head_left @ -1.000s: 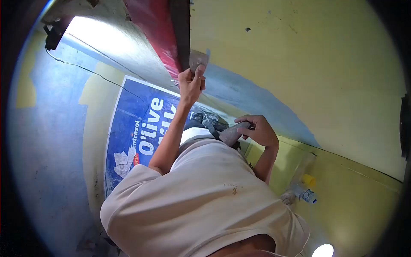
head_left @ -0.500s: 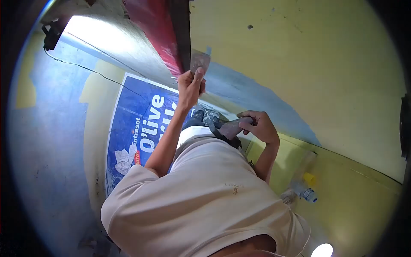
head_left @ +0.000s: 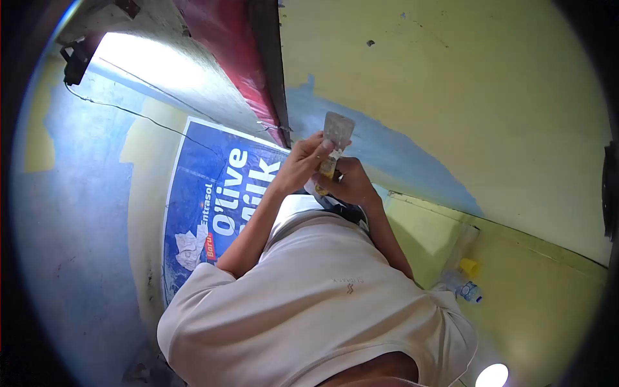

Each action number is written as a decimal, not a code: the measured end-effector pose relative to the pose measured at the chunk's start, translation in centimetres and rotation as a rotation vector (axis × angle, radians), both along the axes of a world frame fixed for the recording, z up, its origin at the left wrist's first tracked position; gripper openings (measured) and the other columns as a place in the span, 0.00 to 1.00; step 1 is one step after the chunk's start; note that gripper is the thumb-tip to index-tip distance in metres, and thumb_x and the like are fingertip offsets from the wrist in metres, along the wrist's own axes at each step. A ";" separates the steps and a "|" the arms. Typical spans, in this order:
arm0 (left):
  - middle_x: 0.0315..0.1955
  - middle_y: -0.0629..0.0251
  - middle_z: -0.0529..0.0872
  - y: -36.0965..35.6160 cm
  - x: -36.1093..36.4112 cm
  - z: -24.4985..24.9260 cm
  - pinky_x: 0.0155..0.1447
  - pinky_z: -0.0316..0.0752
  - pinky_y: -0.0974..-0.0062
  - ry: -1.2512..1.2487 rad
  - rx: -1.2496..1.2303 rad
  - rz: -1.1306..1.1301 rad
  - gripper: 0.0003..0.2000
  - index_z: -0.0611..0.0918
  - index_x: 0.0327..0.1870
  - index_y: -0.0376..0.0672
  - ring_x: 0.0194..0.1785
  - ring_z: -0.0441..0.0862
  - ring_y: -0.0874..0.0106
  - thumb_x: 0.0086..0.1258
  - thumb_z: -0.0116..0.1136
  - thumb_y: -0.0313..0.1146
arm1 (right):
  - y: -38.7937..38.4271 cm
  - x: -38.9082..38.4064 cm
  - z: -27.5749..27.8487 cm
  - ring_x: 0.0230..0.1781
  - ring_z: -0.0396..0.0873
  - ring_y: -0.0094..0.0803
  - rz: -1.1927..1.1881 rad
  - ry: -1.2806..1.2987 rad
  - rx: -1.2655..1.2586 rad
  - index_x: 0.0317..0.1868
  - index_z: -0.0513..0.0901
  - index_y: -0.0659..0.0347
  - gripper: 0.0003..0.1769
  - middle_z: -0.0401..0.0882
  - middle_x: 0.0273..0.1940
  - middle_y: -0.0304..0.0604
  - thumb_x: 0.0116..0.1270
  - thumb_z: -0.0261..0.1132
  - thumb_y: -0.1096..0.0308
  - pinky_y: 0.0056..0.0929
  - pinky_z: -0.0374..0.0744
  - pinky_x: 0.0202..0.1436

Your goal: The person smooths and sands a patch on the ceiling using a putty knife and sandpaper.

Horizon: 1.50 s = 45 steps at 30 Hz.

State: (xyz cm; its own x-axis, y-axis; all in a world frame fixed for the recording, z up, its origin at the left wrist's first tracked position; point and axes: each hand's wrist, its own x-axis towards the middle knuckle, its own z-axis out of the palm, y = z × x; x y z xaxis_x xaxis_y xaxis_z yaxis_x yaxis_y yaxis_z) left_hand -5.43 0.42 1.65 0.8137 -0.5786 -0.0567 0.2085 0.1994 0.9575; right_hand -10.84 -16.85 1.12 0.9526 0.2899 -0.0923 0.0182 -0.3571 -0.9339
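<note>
A flat scraper with a greyish blade [head_left: 339, 126] and a yellow part lower down points upward at the middle of the view. My left hand [head_left: 305, 165] is closed on it, thumb against the base of the blade. Right beside it, my right hand [head_left: 352, 183] is closed at the lower, yellow end, its fingers bent inward. What it grips is mostly hidden by the fingers. Both hands are close together in front of my waist, above the light shirt [head_left: 309, 277].
A blue poster [head_left: 209, 193] with white lettering is on the left. A red sheet [head_left: 225, 51] hangs along a dark edge above. The yellow wall [head_left: 451, 97] has blue-grey patches. A plastic bottle [head_left: 469, 292] and yellow cup [head_left: 469, 267] lie at the lower right.
My left hand has moved right and down with the scraper, away from the dark edge. My right hand has moved left and meets it; the grey flat piece it held is no longer clearly visible.
</note>
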 end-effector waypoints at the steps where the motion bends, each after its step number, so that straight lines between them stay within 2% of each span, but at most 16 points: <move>1: 0.50 0.66 0.85 0.7 0.3 -0.2 0.66 0.71 0.74 -0.013 0.038 0.005 0.22 0.81 0.62 0.36 0.59 0.77 0.78 0.84 0.48 0.48 | 0.3 0.1 0.3 0.36 0.88 0.36 -0.016 -0.036 -0.018 0.45 0.86 0.63 0.15 0.88 0.36 0.49 0.63 0.75 0.63 0.34 0.83 0.43; 3: 0.52 0.63 0.85 2.0 0.4 -1.2 0.64 0.74 0.73 0.083 0.030 -0.024 0.27 0.78 0.65 0.36 0.59 0.78 0.75 0.82 0.51 0.53 | 0.7 0.3 0.6 0.38 0.88 0.36 -0.049 -0.109 -0.055 0.46 0.86 0.62 0.16 0.88 0.37 0.48 0.63 0.75 0.62 0.34 0.83 0.44; 5: 0.54 0.62 0.84 3.2 -0.4 -1.2 0.64 0.74 0.73 0.204 -0.031 -0.066 0.29 0.77 0.66 0.36 0.59 0.79 0.73 0.80 0.52 0.55 | 0.6 0.5 -0.4 0.38 0.86 0.32 -0.063 -0.083 0.118 0.47 0.87 0.61 0.15 0.88 0.37 0.45 0.66 0.72 0.60 0.32 0.82 0.44; 9: 0.56 0.61 0.84 4.5 -1.2 -2.1 0.61 0.77 0.74 0.251 -0.069 -0.079 0.28 0.76 0.67 0.36 0.59 0.80 0.73 0.75 0.64 0.47 | 0.9 1.2 1.2 0.35 0.84 0.27 0.012 0.001 0.125 0.47 0.87 0.62 0.15 0.87 0.36 0.43 0.69 0.70 0.59 0.27 0.82 0.43; 10: 0.57 0.61 0.85 4.9 -1.2 -2.2 0.64 0.76 0.73 0.333 -0.071 -0.054 0.23 0.76 0.68 0.37 0.59 0.81 0.73 0.73 0.66 0.31 | 1.0 1.4 1.4 0.35 0.84 0.26 0.027 0.011 0.159 0.47 0.87 0.62 0.16 0.87 0.36 0.43 0.69 0.70 0.58 0.26 0.82 0.43; 14: 0.54 0.66 0.85 5.6 -2.0 -3.6 0.63 0.75 0.74 0.331 -0.030 -0.021 0.21 0.79 0.65 0.37 0.57 0.81 0.75 0.71 0.66 0.26 | 1.4 1.9 2.1 0.34 0.84 0.27 0.043 0.099 0.236 0.48 0.87 0.61 0.16 0.86 0.35 0.44 0.66 0.72 0.60 0.26 0.82 0.41; 17: 0.54 0.66 0.84 6.9 -2.4 -5.6 0.60 0.75 0.76 0.359 -0.054 0.023 0.24 0.78 0.65 0.37 0.57 0.79 0.76 0.68 0.69 0.28 | 1.4 2.2 1.7 0.32 0.85 0.27 0.021 -0.052 0.120 0.44 0.87 0.61 0.13 0.86 0.32 0.43 0.62 0.71 0.63 0.27 0.82 0.40; 23: 0.48 0.66 0.85 8.5 -3.5 -5.5 0.53 0.78 0.78 0.541 -0.205 0.014 0.18 0.80 0.58 0.35 0.48 0.83 0.78 0.70 0.67 0.31 | 3.6 2.0 -1.1 0.24 0.82 0.29 -0.186 -0.189 0.070 0.36 0.87 0.62 0.08 0.82 0.22 0.43 0.56 0.69 0.68 0.31 0.79 0.33; 24: 0.47 0.67 0.86 8.8 -3.6 -5.9 0.52 0.79 0.77 0.562 -0.226 -0.003 0.18 0.81 0.57 0.36 0.47 0.83 0.78 0.70 0.68 0.32 | 4.2 2.1 -1.6 0.24 0.79 0.23 -0.181 -0.284 0.120 0.34 0.85 0.65 0.05 0.85 0.27 0.41 0.60 0.63 0.75 0.27 0.79 0.31; 27: 0.45 0.64 0.86 8.7 -4.5 -6.6 0.47 0.81 0.76 0.591 -0.238 0.088 0.18 0.79 0.56 0.37 0.44 0.84 0.76 0.68 0.67 0.35 | 4.7 2.8 -2.5 0.23 0.77 0.21 -0.213 -0.338 0.277 0.37 0.83 0.64 0.06 0.85 0.30 0.41 0.61 0.62 0.77 0.25 0.77 0.29; 28: 0.45 0.63 0.86 8.0 -4.9 -6.7 0.47 0.81 0.75 0.602 -0.257 0.162 0.19 0.79 0.56 0.37 0.44 0.84 0.75 0.68 0.66 0.35 | 4.6 2.7 -2.6 0.18 0.76 0.25 -0.226 -0.228 0.409 0.38 0.80 0.63 0.04 0.81 0.26 0.42 0.64 0.64 0.73 0.30 0.75 0.26; 31: 0.44 0.58 0.85 7.2 -5.4 -5.9 0.45 0.80 0.76 0.570 -0.291 0.233 0.22 0.75 0.59 0.37 0.41 0.84 0.73 0.68 0.61 0.39 | 3.9 2.7 -1.2 0.17 0.75 0.22 -0.177 -0.078 0.343 0.38 0.78 0.63 0.06 0.78 0.24 0.40 0.71 0.63 0.70 0.27 0.73 0.24; 32: 0.45 0.57 0.85 7.2 -5.4 -5.4 0.44 0.79 0.76 0.575 -0.294 0.238 0.22 0.75 0.59 0.37 0.41 0.83 0.73 0.69 0.60 0.40 | 3.8 2.9 -1.3 0.17 0.74 0.20 -0.119 -0.101 0.322 0.40 0.77 0.63 0.13 0.74 0.23 0.37 0.77 0.63 0.60 0.24 0.72 0.22; 35: 0.45 0.55 0.87 7.8 -5.0 -5.7 0.44 0.80 0.78 0.532 -0.292 0.187 0.26 0.74 0.63 0.37 0.41 0.84 0.73 0.68 0.57 0.44 | 4.8 3.1 -3.3 0.16 0.72 0.17 -0.126 0.025 0.604 0.43 0.75 0.62 0.19 0.71 0.21 0.34 0.80 0.59 0.52 0.22 0.72 0.20; 36: 0.44 0.55 0.87 8.0 -5.0 -5.7 0.44 0.79 0.78 0.538 -0.296 0.184 0.25 0.74 0.62 0.37 0.39 0.84 0.73 0.69 0.56 0.43 | 5.1 3.4 -3.8 0.16 0.67 0.16 -0.088 -0.034 0.645 0.44 0.72 0.62 0.23 0.69 0.23 0.33 0.82 0.51 0.47 0.22 0.77 0.20; 45: 0.35 0.61 0.83 8.8 -4.8 -6.2 0.40 0.75 0.76 0.622 -0.342 0.410 0.17 0.74 0.58 0.42 0.36 0.83 0.72 0.72 0.53 0.39 | 7.4 6.7 -3.5 0.14 0.72 0.19 -0.302 -0.188 0.507 0.44 0.72 0.63 0.12 0.71 0.18 0.34 0.81 0.54 0.62 0.23 0.71 0.16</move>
State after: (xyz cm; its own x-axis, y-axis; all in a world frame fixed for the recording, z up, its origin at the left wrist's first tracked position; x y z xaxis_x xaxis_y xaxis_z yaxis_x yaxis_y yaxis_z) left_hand -10.21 9.17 -4.56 0.8423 -0.3092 -0.4415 0.5285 0.6351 0.5633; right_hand -4.16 -9.44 -2.38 0.9860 -0.0310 0.1639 0.1664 0.1156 -0.9793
